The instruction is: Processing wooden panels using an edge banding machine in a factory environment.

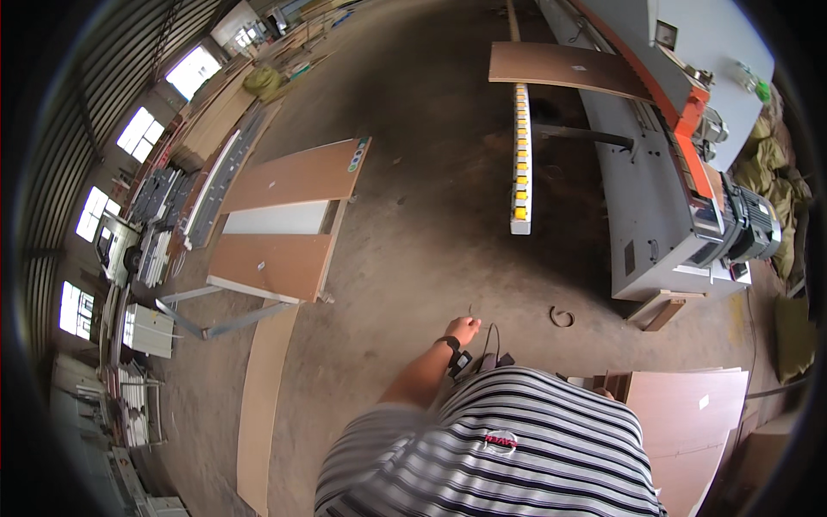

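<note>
My left hand [463, 328] is held out in front of my body with the fingers curled closed. Something thin and dark pokes up at its fingertips, too small to name. The wrist carries a dark band, and a thin dark cable [494, 331] loops up beside the hand. Of my right hand [604, 394] only a sliver of skin shows at the edge of my striped shirt, next to a stack of brown panels [685, 422]. Its fingers are hidden, so whether it touches the panels cannot be seen.
A grey machine [650, 207] with an orange rail and a motor stands at right, a brown board [568, 67] across it. A roller bar [521, 164] juts forward. Panels lie on a metal-framed cart [271, 263] at left. A curled strip [562, 318] and a long board [265, 396] lie on the floor.
</note>
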